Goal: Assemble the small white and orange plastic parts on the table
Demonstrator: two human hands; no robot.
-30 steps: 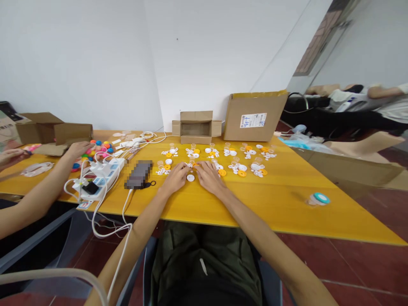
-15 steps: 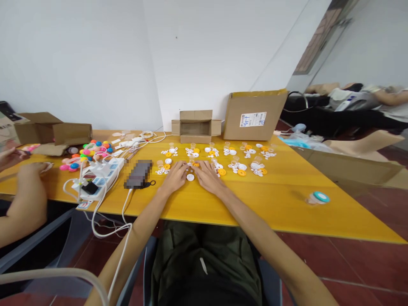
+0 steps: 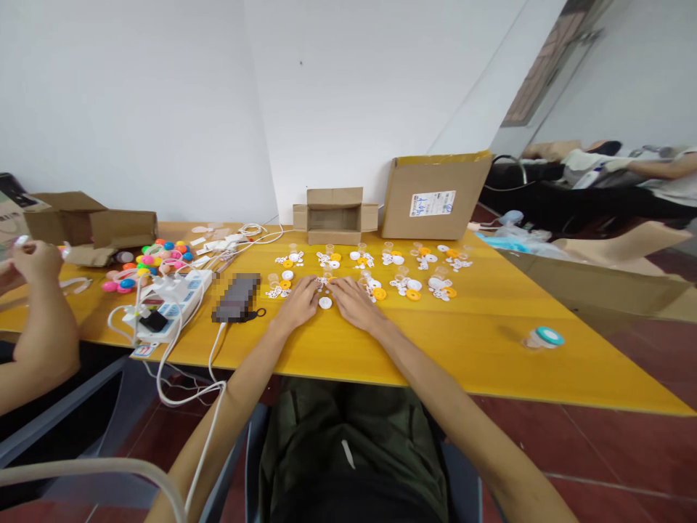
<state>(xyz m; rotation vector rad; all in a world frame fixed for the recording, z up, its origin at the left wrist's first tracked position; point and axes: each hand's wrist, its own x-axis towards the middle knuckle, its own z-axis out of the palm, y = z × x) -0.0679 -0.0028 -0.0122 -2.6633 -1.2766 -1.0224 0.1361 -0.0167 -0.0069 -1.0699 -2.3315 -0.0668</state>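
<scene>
My left hand (image 3: 301,301) lies low over the table, its fingers stretched toward a small group of white pieces (image 3: 322,283). From the other side my right hand (image 3: 355,301) reaches to the same group, fingers apart and tips among the pieces. Whether either touches a piece is too small to make out. Between my hands lies a round white lid (image 3: 325,303). Similar groups stand around in two rows, with clear plastic cups (image 3: 401,272), orange discs (image 3: 380,294) and small spotted white pieces (image 3: 274,294).
A small open cardboard box (image 3: 335,236) and a large carton (image 3: 435,200) stand behind the groups. Left are a phone (image 3: 237,298), a power strip (image 3: 179,309) with cables, and colourful balls (image 3: 163,256). A teal-lidded jar (image 3: 546,338) lies right. A co-worker's arm (image 3: 46,319) is far left.
My right fingers have shifted slightly, and an orange piece at their tips is no longer visible. My left hand stays put. The co-worker's hand at the far left has risen from the table.
</scene>
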